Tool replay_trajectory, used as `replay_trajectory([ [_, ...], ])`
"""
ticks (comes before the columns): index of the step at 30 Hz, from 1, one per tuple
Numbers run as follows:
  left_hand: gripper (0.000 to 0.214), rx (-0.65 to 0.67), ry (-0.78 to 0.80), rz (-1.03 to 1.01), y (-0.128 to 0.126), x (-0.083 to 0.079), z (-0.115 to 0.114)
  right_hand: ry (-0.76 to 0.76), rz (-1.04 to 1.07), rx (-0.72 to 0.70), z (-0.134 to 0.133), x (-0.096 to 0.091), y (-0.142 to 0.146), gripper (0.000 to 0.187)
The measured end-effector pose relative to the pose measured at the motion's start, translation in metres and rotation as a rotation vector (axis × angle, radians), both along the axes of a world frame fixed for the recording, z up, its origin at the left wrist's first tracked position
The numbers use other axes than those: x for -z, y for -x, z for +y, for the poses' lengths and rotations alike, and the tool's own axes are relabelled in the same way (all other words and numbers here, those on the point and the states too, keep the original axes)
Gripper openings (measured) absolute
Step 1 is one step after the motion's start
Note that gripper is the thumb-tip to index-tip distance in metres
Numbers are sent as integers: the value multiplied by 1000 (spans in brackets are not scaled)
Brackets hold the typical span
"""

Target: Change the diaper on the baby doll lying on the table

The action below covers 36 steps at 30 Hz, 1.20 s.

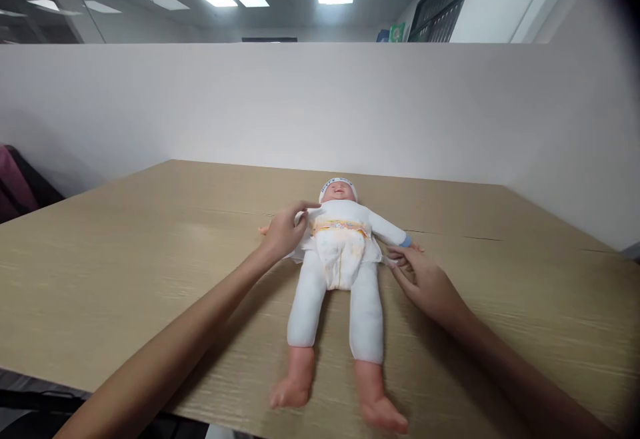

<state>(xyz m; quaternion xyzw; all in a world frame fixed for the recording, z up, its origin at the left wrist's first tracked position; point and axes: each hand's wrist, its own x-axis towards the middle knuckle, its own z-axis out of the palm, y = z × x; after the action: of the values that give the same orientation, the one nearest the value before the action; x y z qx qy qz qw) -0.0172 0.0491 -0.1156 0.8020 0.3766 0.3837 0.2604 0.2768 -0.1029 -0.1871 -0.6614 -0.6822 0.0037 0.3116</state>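
Note:
A baby doll (367, 316) in a white suit and printed cap lies on its back, feet towards me. A diaper (343, 259) with an orange patterned waistband is wrapped up between its legs, over the belly. Its side flaps spread out at both hips. My left hand (287, 229) is over the doll's arm on the left side, index finger stretched to the shoulder and thumb apart; its other fingers are partly hidden. My right hand (425, 282) pinches the diaper's side flap at the right, close to the doll's blue-cuffed hand.
The doll lies on a wide wood-coloured table (125, 259) with seams across it. A white partition (300, 106) rises behind the table. At the far left is a maroon and black item (23, 182), perhaps a chair or bag.

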Motion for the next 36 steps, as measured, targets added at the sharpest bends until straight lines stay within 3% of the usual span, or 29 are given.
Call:
replay_trajectory([
  [4,30,265,-254,93,-35,-20,-18,16,-43,153,5,9,-9,32],
  [6,31,303,-332,224,-54,-22,-27,39,12,170,8,12,-8,34],
  [10,38,219,-367,443,-78,-16,-39,118,163,217,13,17,-8,39],
  [18,48,150,-369,534,-80,-10,-46,194,393,212,16,15,-13,46],
  [22,52,151,-424,519,-81,-4,-43,173,711,112,18,-2,-20,50],
  [26,54,156,-469,477,-81,3,-40,131,818,164,26,-30,-27,51],
  [30,52,157,-477,454,-80,7,-39,177,614,186,30,-41,-22,47],
  [33,53,159,-481,441,-81,8,-38,208,273,245,24,-27,-15,41],
  [36,53,156,-480,447,-81,8,-38,219,82,264,18,-10,-13,32],
])
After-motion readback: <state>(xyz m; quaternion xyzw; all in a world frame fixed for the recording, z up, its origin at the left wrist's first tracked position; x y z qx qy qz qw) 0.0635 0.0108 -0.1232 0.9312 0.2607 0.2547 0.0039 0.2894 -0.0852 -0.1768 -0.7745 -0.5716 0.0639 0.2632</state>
